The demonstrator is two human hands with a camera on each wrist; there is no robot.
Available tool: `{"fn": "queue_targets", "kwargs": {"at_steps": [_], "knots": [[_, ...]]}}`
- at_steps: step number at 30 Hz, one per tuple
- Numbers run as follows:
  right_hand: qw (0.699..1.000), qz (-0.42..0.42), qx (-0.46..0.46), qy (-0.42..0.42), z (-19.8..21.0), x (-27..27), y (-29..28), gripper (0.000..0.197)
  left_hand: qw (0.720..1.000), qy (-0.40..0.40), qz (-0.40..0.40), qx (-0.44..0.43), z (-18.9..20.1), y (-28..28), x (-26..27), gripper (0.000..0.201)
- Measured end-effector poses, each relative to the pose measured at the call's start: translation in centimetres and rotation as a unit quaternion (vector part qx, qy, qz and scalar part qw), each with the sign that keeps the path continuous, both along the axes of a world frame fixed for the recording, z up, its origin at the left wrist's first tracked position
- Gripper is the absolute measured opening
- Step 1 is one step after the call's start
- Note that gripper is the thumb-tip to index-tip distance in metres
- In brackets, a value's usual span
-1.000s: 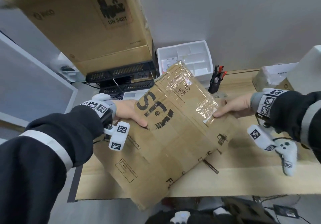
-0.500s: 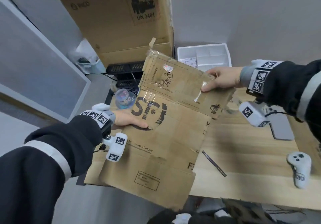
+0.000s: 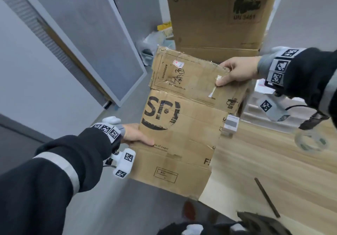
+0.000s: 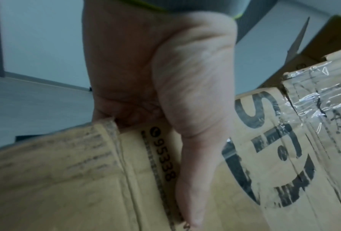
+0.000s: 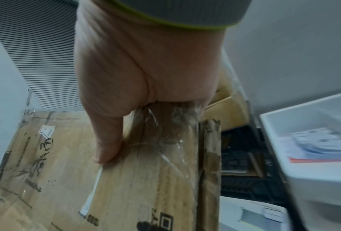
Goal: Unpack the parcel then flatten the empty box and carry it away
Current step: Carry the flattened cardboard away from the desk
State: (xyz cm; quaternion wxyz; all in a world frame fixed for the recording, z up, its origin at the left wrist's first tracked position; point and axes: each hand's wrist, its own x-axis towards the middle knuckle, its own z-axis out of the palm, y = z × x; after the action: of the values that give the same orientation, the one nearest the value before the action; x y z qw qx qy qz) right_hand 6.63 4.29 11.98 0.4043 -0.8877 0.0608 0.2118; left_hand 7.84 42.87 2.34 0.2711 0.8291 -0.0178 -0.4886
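From the head view, we held the flattened box point(image 3: 180, 125) in the air, off the left edge of the wooden table point(image 3: 273, 171). Our left hand point(image 3: 135, 134) gripped its edge at nine o'clock, thumb lying across the printed face, the other fingers hidden behind the cardboard. Our right hand point(image 3: 237, 70) pinched the upper flap at two o'clock, thumb on top beside a strip of clear tape. A large carton point(image 3: 218, 16) stood at twelve o'clock beyond it.

From the left wrist, our left hand point(image 4: 165, 78) had its thumb pressed flat along the box point(image 4: 264, 164); the view was blurred, so we could not tell how the fingers beneath lay.

From the right wrist, our right hand point(image 5: 146, 70) clamped the taped edge of the box point(image 5: 146, 179), thumb down on its face, fingers wrapped behind. A white bin point(image 5: 314, 109) sat at three o'clock.
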Motion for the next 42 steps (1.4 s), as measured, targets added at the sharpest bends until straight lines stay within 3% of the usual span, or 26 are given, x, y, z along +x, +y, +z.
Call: {"fn": "queue_targets", "kwargs": {"at_steps": [2, 5, 8, 10, 12, 16, 20, 29, 33, 42], "knots": [[1.000, 0.024, -0.004, -0.007, 0.5, 1.3, 1.8, 0.015, 0.999, -0.042, 0.029, -0.016, 0.5, 1.5, 0.2, 0.070], [0.997, 0.077, -0.001, -0.010, 1.0, 3.7, 5.0, 0.017, 0.990, -0.101, 0.089, -0.041, 1.9, 3.6, 0.2, 0.054], [0.990, 0.135, -0.011, -0.032, 1.5, 5.6, 8.5, 0.017, 0.976, -0.120, 0.177, -0.051, 2.0, 6.0, -0.6, 0.087], [0.985, 0.164, -0.023, -0.045, 1.7, 6.6, 10.3, 0.021, 0.964, -0.133, 0.219, -0.062, 1.7, 7.8, -1.4, 0.092], [0.980, 0.189, -0.024, -0.056, 1.8, 7.1, 12.0, 0.025, 0.952, -0.156, 0.249, -0.083, 1.9, 8.8, -2.5, 0.086], [0.964, 0.257, -0.027, -0.067, 1.4, 7.1, 17.0, 0.026, 0.916, -0.219, 0.319, -0.106, 3.1, 10.6, -5.3, 0.043], [0.938, 0.335, -0.034, -0.089, 1.7, 6.4, 22.9, 0.032, 0.874, -0.276, 0.386, -0.102, 4.3, 14.4, -9.2, 0.064], [0.887, 0.444, -0.020, -0.123, 3.1, 4.5, 34.2, 0.022, 0.832, -0.286, 0.473, -0.040, 5.7, 22.6, -16.7, 0.070], [0.870, 0.474, 0.000, -0.132, 2.5, 3.4, 39.2, 0.027, 0.811, -0.282, 0.513, -0.012, 5.9, 26.4, -19.2, 0.064], [0.844, 0.515, 0.009, -0.147, 1.8, 3.2, 50.6, 0.022, 0.776, -0.288, 0.559, -0.060, 5.3, 36.1, -20.3, 0.050]]}}
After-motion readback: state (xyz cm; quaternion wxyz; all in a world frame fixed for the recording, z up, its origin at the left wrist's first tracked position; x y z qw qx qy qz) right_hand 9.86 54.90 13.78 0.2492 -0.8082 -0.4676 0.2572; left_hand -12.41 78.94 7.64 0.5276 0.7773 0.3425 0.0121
